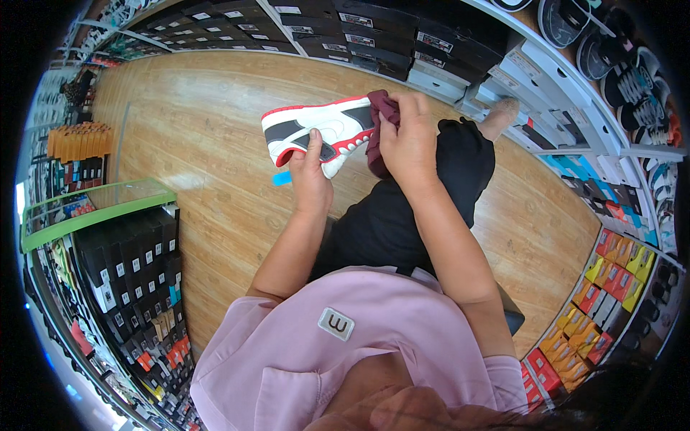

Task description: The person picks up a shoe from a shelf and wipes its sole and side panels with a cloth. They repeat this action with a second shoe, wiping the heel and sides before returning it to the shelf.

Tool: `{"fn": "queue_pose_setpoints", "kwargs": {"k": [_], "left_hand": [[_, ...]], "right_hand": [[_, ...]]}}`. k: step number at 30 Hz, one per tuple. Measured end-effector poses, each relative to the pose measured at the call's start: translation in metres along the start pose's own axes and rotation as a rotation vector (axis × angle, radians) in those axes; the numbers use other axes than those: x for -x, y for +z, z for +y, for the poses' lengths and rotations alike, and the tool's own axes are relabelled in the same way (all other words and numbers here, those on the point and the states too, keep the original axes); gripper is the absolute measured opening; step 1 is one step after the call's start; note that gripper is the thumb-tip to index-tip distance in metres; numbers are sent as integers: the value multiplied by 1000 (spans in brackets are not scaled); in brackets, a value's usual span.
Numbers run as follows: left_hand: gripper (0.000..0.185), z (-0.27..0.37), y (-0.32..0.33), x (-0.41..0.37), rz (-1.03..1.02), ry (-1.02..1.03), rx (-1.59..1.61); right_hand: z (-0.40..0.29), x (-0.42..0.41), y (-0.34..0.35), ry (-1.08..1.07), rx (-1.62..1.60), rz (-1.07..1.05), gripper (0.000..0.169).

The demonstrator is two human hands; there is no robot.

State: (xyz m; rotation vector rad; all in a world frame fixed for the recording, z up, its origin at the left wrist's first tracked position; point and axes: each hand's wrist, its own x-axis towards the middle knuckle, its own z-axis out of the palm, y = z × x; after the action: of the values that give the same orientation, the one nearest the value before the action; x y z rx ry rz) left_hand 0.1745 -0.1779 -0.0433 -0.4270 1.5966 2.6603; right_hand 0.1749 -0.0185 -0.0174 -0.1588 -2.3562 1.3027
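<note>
A white sneaker [329, 126] with black panels and a red sole and collar is held sideways over the floor, its toe to the right. My left hand [310, 172] grips it at the collar, thumb lying along the side panel. A blue tag [281, 178] shows beside that hand. In my right hand [411, 140] is a dark maroon cloth [380, 108], pressed around the toe of the sneaker. The cloth hides the toe, and part of it hangs below my fingers.
Wood-look flooring [215, 129] surrounds my seat. Stacked black shoeboxes [372, 32] line the far wall; white boxes [533, 81] and shelved shoes [636, 81] are at right. A green-edged glass-topped counter [102, 213] stands left, above black boxes [129, 258]. Orange and yellow boxes [587, 323] fill the lower right.
</note>
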Motion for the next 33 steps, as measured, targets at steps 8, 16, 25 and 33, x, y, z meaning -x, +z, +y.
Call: {"fn": "queue_pose_setpoints", "kwargs": {"k": [8,16,25,33], "left_hand": [[36,-5,-12,-10,-9,-65,39],[42,16,-14,-10,55,-75,100],[38,17,-4,12,1,-103,88],[39,16,-8,14,-12,47,34]], "right_hand": [[-3,18,10,-158,-15,-216,42],[11,-11,-9,63,-32,188,27],[-2,5,9,-276,-106,-62,37],[12,-7,-6,65,-143,117,29]]}}
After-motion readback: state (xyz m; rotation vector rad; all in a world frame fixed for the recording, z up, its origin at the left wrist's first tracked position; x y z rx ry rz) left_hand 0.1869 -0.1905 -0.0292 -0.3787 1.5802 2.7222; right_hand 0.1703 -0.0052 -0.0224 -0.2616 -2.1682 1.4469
